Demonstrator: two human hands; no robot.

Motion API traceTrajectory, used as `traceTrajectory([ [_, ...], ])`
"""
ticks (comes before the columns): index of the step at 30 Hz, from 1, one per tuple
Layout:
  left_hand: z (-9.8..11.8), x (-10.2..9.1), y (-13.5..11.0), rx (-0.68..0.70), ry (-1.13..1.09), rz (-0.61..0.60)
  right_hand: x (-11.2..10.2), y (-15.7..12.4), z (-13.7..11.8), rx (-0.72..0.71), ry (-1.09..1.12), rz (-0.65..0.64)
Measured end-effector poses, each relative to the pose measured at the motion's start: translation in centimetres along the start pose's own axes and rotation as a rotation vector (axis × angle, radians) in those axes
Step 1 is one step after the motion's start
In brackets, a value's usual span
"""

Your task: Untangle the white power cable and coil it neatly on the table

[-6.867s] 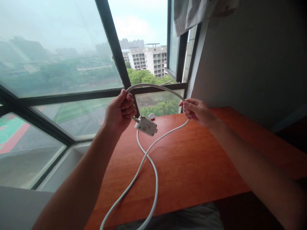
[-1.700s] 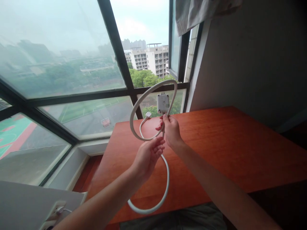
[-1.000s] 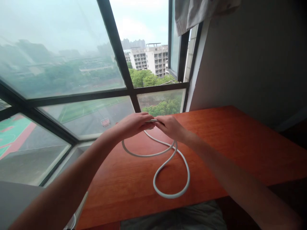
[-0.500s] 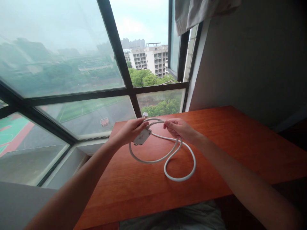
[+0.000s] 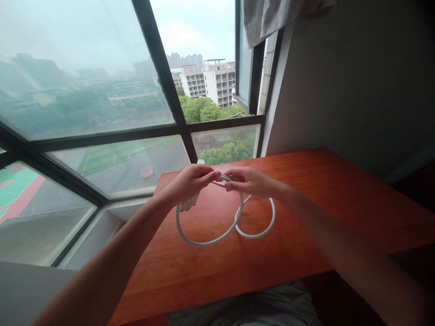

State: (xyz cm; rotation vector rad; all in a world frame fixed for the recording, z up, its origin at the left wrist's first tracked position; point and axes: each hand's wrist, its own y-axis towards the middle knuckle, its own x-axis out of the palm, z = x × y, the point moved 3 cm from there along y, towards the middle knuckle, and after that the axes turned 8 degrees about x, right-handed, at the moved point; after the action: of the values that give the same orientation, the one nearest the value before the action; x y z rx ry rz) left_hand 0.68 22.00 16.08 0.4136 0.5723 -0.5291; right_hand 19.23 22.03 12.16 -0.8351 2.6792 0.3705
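A white cable (image 5: 204,243) hangs in loops between my hands, over the wooden table. My left hand (image 5: 193,181) is closed on the looped cable, thumb on top. Under its palm shows part of a white block (image 5: 190,203), mostly covered by the fingers; its exact kind is hard to tell. A small white end piece (image 5: 200,161) sticks up behind the left fingers. My right hand (image 5: 246,180) holds the cable between thumb and fingers, its fingertips close to the left ones. A second, smaller loop hangs below the right hand.
The reddish wooden table (image 5: 292,222) lies under both hands. Beyond its far edge stand dark-framed windows (image 5: 136,138), with one open pane (image 5: 245,68) at the right. A grey curtain (image 5: 268,20) hangs above, and a wall (image 5: 326,90) rises on the right.
My right hand has moved left, close to my left hand, bringing the cable with it. The left loop hangs wider and lower, the right loop is smaller, and the white block is more hidden.
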Motion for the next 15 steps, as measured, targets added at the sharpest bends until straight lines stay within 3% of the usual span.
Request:
traceTrajectory([
  [3,-0.4,-1.4,-0.8,-0.084,-0.076,0.110,-0.7,-1.7,2.4,0.090,0.111,0.133],
  [5,-0.5,-2.3,-1.4,-0.131,-0.164,0.164,-0.6,-2.9,4.3,0.145,0.153,0.136],
  [10,1.2,-4.3,-2.1,-0.070,-0.341,0.277,0.6,-4.1,8.2,0.262,0.306,0.167],
  [15,3.6,-5.0,-2.1,0.016,-0.457,0.355,2.5,-2.0,7.9,0.342,0.491,0.048],
])
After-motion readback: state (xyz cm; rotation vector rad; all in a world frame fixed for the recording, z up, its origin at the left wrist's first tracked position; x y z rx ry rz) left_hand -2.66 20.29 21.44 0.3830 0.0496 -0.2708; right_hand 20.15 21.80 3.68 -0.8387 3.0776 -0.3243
